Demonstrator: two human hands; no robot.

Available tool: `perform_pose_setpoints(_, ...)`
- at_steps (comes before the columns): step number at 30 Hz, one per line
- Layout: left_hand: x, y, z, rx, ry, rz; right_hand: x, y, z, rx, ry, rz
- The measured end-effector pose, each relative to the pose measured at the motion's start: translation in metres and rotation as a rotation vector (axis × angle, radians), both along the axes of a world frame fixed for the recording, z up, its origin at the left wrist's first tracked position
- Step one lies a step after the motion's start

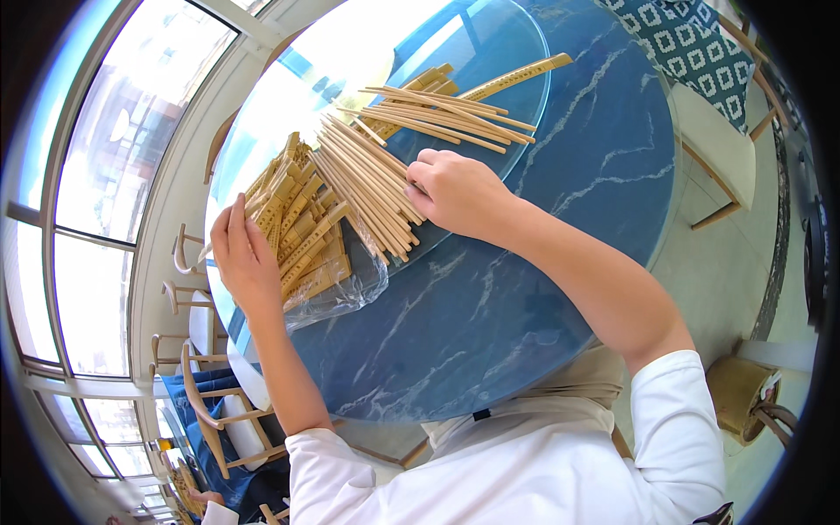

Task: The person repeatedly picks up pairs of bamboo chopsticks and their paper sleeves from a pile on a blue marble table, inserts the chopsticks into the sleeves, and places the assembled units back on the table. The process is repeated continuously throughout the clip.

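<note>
My left grip (248,265) is resting loosely open against yellow sleeves (306,241) left of centre, my right grip (464,194) is lying curled beside wooden sticks (363,179) at upper centre, whether pinching any I can't tell

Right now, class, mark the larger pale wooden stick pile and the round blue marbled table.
Larger pale wooden stick pile (360,185): head view, on its middle.
Round blue marbled table (455,350): head view, on its bare near surface.
</note>
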State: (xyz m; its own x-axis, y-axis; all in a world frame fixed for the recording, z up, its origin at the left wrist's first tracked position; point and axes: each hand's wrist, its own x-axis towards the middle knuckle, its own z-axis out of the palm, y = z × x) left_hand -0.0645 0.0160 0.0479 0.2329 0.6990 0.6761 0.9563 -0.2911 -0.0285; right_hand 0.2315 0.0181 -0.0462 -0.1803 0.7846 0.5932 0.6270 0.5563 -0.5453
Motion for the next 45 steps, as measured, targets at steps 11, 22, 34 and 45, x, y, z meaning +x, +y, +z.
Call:
perform_pose_setpoints(11, -0.011, 0.012, -0.048, -0.223, 0.020, 0.080, 0.001, -0.002, -0.001, -0.045, -0.066, 0.010)
perform_pose_setpoints(22, -0.051, 0.022, -0.052, -0.093, 0.009, 0.164, -0.001, -0.004, 0.005, -0.099, -0.088, 0.010)
perform_pose_setpoints(34, -0.070, 0.053, -0.053, 0.009, -0.174, 0.185, -0.029, -0.022, 0.031, 0.275, -0.151, 0.134)
perform_pose_setpoints(45, -0.064, 0.047, -0.052, 0.080, -0.233, -0.121, -0.110, -0.022, 0.032, 0.133, -0.425, 0.374)
